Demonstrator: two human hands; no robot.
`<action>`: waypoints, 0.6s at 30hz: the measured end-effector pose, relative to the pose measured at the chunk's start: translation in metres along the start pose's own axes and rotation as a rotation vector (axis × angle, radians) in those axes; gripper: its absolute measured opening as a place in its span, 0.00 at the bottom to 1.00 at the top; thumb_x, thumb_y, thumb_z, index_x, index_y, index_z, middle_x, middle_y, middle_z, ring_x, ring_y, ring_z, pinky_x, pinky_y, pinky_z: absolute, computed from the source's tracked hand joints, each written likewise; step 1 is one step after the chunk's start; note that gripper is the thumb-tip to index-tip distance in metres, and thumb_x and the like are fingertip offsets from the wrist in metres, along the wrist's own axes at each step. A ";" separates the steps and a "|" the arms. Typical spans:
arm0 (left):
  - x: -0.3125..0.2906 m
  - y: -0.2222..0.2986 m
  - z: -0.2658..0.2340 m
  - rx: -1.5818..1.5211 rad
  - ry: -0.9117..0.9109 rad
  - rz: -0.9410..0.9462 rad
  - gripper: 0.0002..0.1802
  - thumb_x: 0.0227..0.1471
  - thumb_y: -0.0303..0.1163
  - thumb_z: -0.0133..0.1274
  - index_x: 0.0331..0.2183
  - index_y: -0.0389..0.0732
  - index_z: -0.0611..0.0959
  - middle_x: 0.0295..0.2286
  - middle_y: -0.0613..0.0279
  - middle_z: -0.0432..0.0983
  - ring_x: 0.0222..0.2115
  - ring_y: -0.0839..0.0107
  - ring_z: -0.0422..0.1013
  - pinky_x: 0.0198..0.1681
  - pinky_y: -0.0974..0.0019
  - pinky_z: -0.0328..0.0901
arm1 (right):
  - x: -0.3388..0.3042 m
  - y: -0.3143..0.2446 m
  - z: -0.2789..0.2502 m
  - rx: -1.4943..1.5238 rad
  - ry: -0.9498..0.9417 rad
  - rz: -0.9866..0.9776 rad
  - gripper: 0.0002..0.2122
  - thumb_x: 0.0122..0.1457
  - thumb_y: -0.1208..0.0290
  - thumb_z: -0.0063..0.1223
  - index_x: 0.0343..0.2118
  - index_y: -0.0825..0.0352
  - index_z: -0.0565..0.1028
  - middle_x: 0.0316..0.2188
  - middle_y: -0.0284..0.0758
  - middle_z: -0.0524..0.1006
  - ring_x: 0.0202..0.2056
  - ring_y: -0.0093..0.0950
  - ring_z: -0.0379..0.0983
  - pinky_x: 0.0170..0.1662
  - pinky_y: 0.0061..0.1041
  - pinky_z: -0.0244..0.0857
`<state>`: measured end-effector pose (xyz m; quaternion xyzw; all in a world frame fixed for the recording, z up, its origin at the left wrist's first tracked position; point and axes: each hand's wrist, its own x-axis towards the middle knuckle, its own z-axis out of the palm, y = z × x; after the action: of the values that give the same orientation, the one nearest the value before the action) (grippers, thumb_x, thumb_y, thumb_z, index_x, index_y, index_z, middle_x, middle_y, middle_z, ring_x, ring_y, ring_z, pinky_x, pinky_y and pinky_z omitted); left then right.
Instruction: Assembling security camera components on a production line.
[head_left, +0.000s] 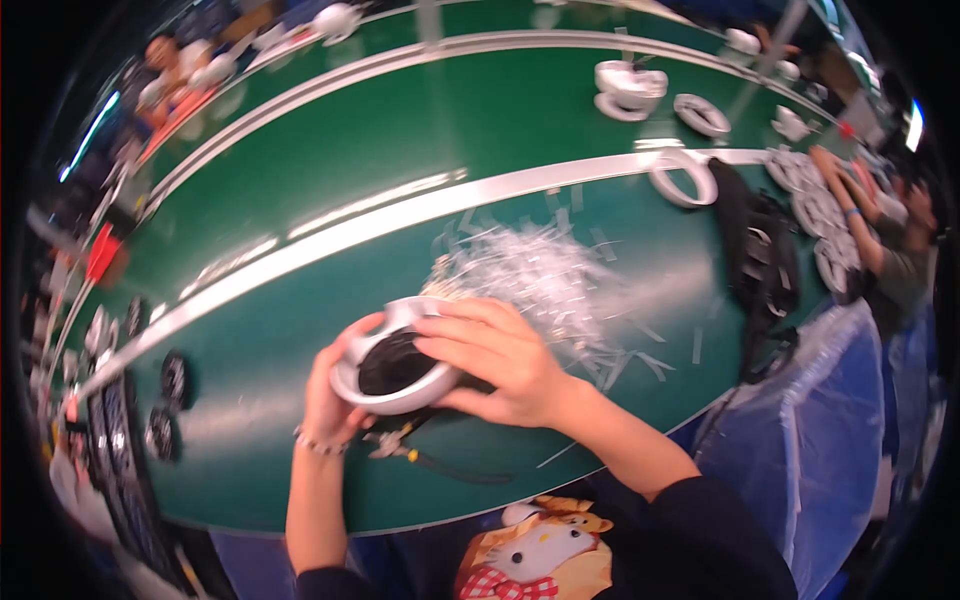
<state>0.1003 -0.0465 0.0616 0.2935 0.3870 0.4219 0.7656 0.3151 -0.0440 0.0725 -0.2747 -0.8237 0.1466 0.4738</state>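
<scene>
Between my two hands, above the green tabletop, is a white round plastic housing (405, 398) with a black inside. My left hand (330, 390) grips its left side, fingers wrapped round the rim. From the right, my right hand (500, 365) clasps the housing, with its fingers over the top edge and its thumb low on the side. On the table just below lies a pair of pliers (395, 440) with dark handles. A loose heap of thin, pale clear strips (530, 275) spreads beyond my hands.
A white ring (684, 180) lies by the pale rail, beside a black bag-like bundle (755, 240). Several white ring parts (820, 215) line the right, near another person's arm (862, 225). Black round parts (175, 380) sit at left. White parts (630, 90) rest on the far green surface.
</scene>
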 end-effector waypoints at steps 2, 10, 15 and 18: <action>0.000 0.002 -0.002 0.010 0.140 0.091 0.26 0.51 0.46 0.30 0.49 0.41 0.61 0.25 0.57 0.73 0.05 0.82 0.58 0.05 0.79 0.57 | 0.002 0.015 -0.023 -0.079 0.038 0.062 0.28 0.33 0.68 0.63 0.42 0.67 0.68 0.46 0.39 0.65 0.49 0.37 0.58 0.50 0.34 0.53; 0.077 0.038 -0.013 0.346 0.251 0.161 0.30 0.53 0.49 0.31 0.54 0.51 0.45 0.20 0.56 0.68 0.10 0.75 0.62 0.13 0.75 0.60 | -0.076 0.152 -0.159 -1.050 0.354 0.645 0.22 0.43 0.71 0.53 0.44 0.65 0.64 0.51 0.36 0.60 0.54 0.39 0.50 0.54 0.44 0.41; 0.168 0.062 0.003 0.371 0.181 0.191 0.22 0.54 0.47 0.32 0.46 0.51 0.50 0.23 0.57 0.70 0.16 0.73 0.67 0.15 0.76 0.62 | -0.102 0.182 -0.175 -1.059 0.285 0.789 0.22 0.43 0.75 0.52 0.45 0.62 0.65 0.49 0.30 0.63 0.54 0.38 0.49 0.53 0.54 0.34; 0.213 0.067 0.002 0.342 0.149 0.111 0.18 0.54 0.46 0.32 0.43 0.49 0.52 0.26 0.54 0.71 0.19 0.72 0.68 0.18 0.73 0.64 | -0.096 0.187 -0.165 -1.057 0.305 0.770 0.19 0.40 0.75 0.55 0.39 0.60 0.70 0.43 0.28 0.69 0.51 0.37 0.54 0.53 0.53 0.35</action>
<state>0.1473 0.1714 0.0412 0.4083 0.4917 0.4121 0.6494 0.5542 0.0468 -0.0040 -0.7616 -0.5518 -0.1583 0.3006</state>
